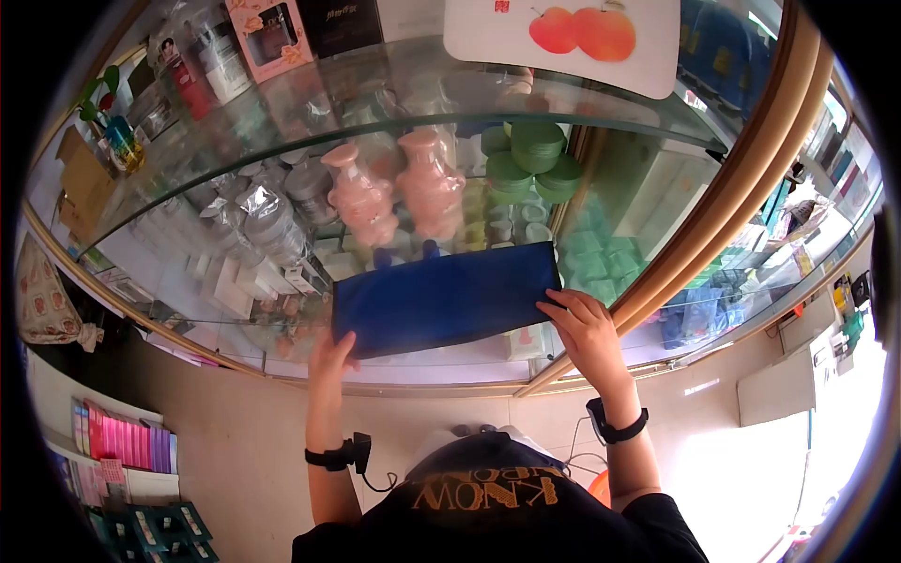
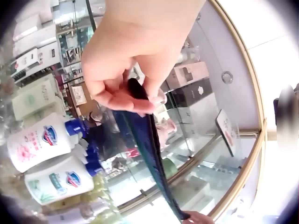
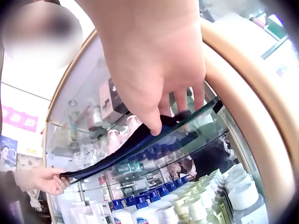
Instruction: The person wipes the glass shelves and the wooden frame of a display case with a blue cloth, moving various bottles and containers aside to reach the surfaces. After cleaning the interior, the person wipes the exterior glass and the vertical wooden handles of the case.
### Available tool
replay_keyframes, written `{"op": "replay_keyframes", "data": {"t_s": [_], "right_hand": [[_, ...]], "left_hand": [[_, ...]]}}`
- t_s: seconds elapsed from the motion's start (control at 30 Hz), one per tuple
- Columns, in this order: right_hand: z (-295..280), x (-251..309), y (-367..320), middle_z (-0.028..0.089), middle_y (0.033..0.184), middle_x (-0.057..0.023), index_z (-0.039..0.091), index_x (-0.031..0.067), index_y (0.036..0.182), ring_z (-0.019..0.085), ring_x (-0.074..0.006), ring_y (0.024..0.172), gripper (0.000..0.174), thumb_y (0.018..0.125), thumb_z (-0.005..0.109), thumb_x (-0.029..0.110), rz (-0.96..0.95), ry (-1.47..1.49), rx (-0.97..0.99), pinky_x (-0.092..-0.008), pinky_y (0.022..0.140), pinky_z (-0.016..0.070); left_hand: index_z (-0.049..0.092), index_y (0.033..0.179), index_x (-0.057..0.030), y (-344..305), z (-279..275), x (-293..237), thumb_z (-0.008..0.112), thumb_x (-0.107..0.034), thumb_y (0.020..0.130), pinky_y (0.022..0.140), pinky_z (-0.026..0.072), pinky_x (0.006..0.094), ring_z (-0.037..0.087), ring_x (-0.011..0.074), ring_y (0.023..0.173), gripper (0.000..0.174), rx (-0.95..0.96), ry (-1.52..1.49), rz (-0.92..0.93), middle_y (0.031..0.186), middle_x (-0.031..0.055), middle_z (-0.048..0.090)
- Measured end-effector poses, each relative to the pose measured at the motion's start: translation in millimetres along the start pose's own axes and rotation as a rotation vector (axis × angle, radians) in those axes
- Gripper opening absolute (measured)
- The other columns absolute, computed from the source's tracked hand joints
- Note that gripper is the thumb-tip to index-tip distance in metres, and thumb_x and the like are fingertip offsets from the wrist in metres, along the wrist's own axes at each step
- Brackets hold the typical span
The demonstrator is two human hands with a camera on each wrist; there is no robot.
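Note:
A flat dark blue fabric rectangle (image 1: 446, 300) with black edging is stretched level between both hands, in front of the glass shelves. My left hand (image 1: 330, 361) pinches its left end, thumb on top. At the other end, my right hand (image 1: 584, 328) holds the corner between thumb and fingers. Edge-on in the left wrist view, the blue fabric (image 2: 152, 149) looks thin, and the left hand's curled fingers (image 2: 119, 100) grip its black edge. The right wrist view shows the right thumb (image 3: 152, 123) against the fabric, which bows slightly toward the left hand.
The glass shelf edge (image 1: 404, 122) runs across just beyond the hands. Pink vase-shaped bottles (image 1: 430, 183) and green round jars (image 1: 537, 148) stand behind the glass. White pump bottles with blue caps (image 2: 42, 142) line a lower shelf. A wooden frame (image 1: 723, 178) rises at the right.

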State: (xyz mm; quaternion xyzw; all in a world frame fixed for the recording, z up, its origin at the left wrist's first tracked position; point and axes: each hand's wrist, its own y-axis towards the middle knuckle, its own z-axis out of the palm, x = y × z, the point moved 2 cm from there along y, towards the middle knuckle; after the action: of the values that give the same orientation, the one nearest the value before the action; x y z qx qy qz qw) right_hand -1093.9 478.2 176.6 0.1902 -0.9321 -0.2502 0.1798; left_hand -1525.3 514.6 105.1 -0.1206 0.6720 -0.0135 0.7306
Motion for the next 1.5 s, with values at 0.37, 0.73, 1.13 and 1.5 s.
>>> {"op": "replay_keyframes", "data": {"t_s": [0.37, 0.73, 1.13, 1.5], "right_hand": [[-0.9, 13.4, -1.3, 0.066, 0.135, -0.0073, 0.073, 0.0119, 0.121, 0.059, -0.0307, 0.129, 0.033, 0.089, 0.068, 0.003, 0.025, 0.069, -0.035, -0.0461, 0.107, 0.0479], [-3.1, 19.4, -13.7, 0.066, 0.131, -0.0116, 0.068, 0.006, 0.122, 0.061, -0.0328, 0.124, 0.03, 0.092, 0.068, 0.003, 0.068, 0.099, -0.074, -0.0472, 0.103, 0.0504], [-9.0, 27.7, 31.3, 0.061, 0.143, -0.0186, 0.06, -0.0012, 0.135, 0.057, -0.0362, 0.132, 0.041, 0.095, 0.063, 0.005, 0.145, 0.155, -0.172, -0.0462, 0.11, 0.0466], [126.6, 91.5, 86.2, 0.055, 0.15, -0.025, 0.056, -0.0062, 0.142, 0.05, -0.0365, 0.143, 0.057, 0.101, 0.059, 0.033, -0.234, 0.06, 0.005, -0.0492, 0.12, 0.0366]], "left_hand": [[0.068, 0.127, -0.0022, 13.7, 85.1, -119.4, 0.067, -0.015, 0.091, 0.048, 0.0361, 0.0213, 0.048, 0.0042, 0.057, 0.038, 0.047, 0.142, 0.162, 0.081, -0.0036, 0.062], [0.039, 0.155, 0.007, 18.7, 288.1, -65.2, 0.072, -0.038, 0.098, 0.052, 0.0479, 0.0277, 0.058, 0.0121, 0.055, 0.081, 0.73, 0.603, 0.236, 0.074, 0.0044, 0.063], [0.053, 0.146, 0.0056, 15.6, 221.2, -32.3, 0.061, -0.032, 0.102, 0.122, 0.0319, 0.0529, 0.041, 0.0438, 0.147, 0.058, 0.202, 1.192, 1.115, 0.157, 0.0302, 0.044], [0.043, 0.156, -0.0003, 12.6, 103.3, -37.7, 0.057, -0.027, 0.102, 0.125, 0.0273, 0.0525, 0.037, 0.0422, 0.151, 0.061, 0.054, 1.319, 0.867, 0.163, 0.0275, 0.037]]}}
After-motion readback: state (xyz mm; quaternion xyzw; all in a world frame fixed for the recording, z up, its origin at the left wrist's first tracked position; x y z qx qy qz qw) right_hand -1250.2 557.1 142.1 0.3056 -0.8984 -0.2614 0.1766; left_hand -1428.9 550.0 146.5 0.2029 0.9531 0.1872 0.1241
